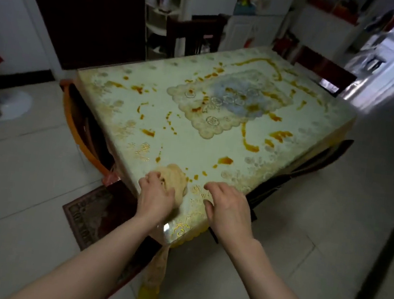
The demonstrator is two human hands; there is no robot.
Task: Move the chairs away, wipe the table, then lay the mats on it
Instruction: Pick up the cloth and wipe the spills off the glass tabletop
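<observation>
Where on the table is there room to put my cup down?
Nothing stands on the table, but orange smears are all over it. The cleanest patch lies between the scalloped mat pattern and the hands. The near corner is taken: left hand on a cloth, right hand beside it.

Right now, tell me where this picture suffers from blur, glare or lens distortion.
Head view: wide-angle bending curves the pale floral-cloth table edges; the far shelves and the bright doorway at upper right are blurred and overexposed; glare glints on the cloth's near corner; the left hand on the beige wiping cloth looks slightly motion-smeared.
</observation>
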